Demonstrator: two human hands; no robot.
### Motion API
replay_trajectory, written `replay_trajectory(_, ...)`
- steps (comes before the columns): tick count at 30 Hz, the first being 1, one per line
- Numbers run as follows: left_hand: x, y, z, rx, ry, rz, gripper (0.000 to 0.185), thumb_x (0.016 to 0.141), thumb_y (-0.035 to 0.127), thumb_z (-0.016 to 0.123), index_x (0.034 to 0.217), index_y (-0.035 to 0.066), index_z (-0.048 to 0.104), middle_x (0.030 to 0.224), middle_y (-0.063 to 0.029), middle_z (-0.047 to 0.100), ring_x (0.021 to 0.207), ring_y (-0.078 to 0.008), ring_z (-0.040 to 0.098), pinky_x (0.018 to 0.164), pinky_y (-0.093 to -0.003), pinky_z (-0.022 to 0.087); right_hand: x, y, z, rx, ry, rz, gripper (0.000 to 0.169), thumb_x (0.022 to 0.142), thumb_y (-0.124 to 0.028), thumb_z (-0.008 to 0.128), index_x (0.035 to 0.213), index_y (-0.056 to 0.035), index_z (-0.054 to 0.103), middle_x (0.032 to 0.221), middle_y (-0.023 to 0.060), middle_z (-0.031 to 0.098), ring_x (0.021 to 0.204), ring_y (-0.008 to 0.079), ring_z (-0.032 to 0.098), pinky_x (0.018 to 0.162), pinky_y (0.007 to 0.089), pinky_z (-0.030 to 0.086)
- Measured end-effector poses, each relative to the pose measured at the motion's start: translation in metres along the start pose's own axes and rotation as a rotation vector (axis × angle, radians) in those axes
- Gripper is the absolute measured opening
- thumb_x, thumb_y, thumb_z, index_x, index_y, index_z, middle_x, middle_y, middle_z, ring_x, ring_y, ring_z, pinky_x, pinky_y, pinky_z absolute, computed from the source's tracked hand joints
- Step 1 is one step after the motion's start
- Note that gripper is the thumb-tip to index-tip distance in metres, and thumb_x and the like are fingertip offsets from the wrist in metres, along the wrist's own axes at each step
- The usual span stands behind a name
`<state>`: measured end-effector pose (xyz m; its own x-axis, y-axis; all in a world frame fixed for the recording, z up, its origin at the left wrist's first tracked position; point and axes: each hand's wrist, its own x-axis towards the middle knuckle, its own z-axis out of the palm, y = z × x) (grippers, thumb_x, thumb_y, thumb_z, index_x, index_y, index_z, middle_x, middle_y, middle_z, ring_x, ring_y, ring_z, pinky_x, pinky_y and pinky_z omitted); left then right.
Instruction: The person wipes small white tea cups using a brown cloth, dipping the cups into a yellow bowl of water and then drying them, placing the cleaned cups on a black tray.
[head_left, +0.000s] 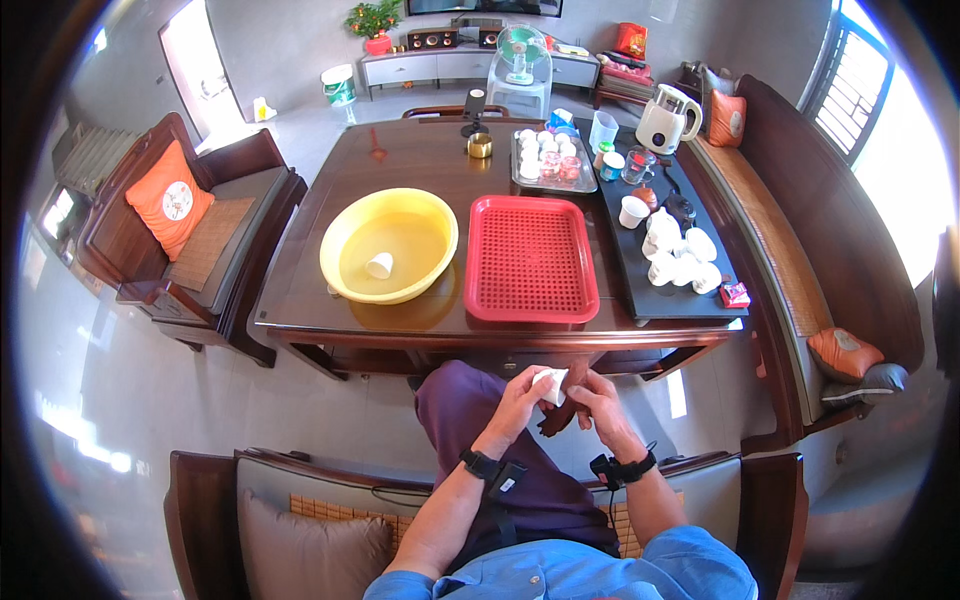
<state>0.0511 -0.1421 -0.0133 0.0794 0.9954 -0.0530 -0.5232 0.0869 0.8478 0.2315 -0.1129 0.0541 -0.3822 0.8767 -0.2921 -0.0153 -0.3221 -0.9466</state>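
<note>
Above my lap, my left hand (526, 394) grips a small white cup (553, 385) with its fingers wrapped round the side. My right hand (601, 409) pinches a brown cloth (576, 375) against the cup's right side, and the rest of the cloth hangs below. On the wooden table (300, 281) before me stands a yellow basin (330, 251) of water. Another white cup (380, 265) lies tipped on its side in it. Right of the basin is a red perforated plastic tray (530, 262) with nothing on it.
A black tea tray (652, 304) at the right bears several white cups (682, 259), a dark teapot (679, 209) and an electric kettle (667, 120). Behind the red tray, a clear tray (517, 180) holds white cups and jars. A brass-coloured pot (480, 145) stands near a black stand (475, 112).
</note>
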Motion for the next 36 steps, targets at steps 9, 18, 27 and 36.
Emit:
replay_trajectory(9, 0.008, -0.011, -0.016, -0.304, -0.133, -0.316, 0.054, 0.108, 0.047, 0.042, 0.140, 0.006, 0.057, 0.128, -0.0072, 0.067, 0.108, -0.0177, 0.067, 0.089, -0.0323, 0.056, -0.020, -0.013, 0.014, -1.142, -0.109, -0.805, 0.028, 0.090, -0.019, 0.074, 0.113, -0.0056, 0.067, 0.101, 0.0071, 0.071, 0.082, 0.0250, 0.073, 0.062, 0.0374, 0.057)
replay_trajectory(18, 0.005, 0.010, -0.002, -0.189, -0.039, -0.357, 0.045, 0.108, 0.044, 0.046, 0.124, 0.007, 0.064, 0.109, -0.0015, 0.066, 0.097, -0.0107, 0.063, 0.077, -0.0250, 0.052, -0.017, -0.002, 0.018, -1.246, -0.166, -0.623, 0.026, 0.091, -0.023, 0.072, 0.108, -0.0057, 0.065, 0.098, 0.0130, 0.068, 0.078, 0.0385, 0.069, 0.066, 0.0471, 0.057)
replay_trajectory(27, 0.008, -0.009, -0.006, -0.100, -0.046, -0.148, 0.032, 0.107, 0.041, 0.052, 0.109, 0.011, 0.063, 0.091, 0.0055, 0.059, 0.075, -0.0042, 0.051, 0.061, -0.0208, 0.038, -0.007, 0.020, 0.022, -0.967, -0.004, -0.683, 0.016, 0.090, -0.014, 0.070, 0.100, -0.0021, 0.066, 0.095, 0.0141, 0.069, 0.079, 0.0358, 0.069, 0.067, 0.0434, 0.056)
replay_trajectory(36, 0.005, -0.005, -0.001, 0.024, -0.206, -0.238, 0.043, 0.108, 0.048, 0.051, 0.115, 0.007, 0.060, 0.096, -0.0017, 0.064, 0.077, -0.0100, 0.062, 0.064, -0.0228, 0.051, -0.009, 0.025, -0.006, -0.101, -0.050, -0.217, 0.018, 0.101, -0.014, 0.059, 0.101, 0.0035, 0.063, 0.094, 0.0120, 0.070, 0.074, 0.0176, 0.070, 0.069, 0.0307, 0.057)
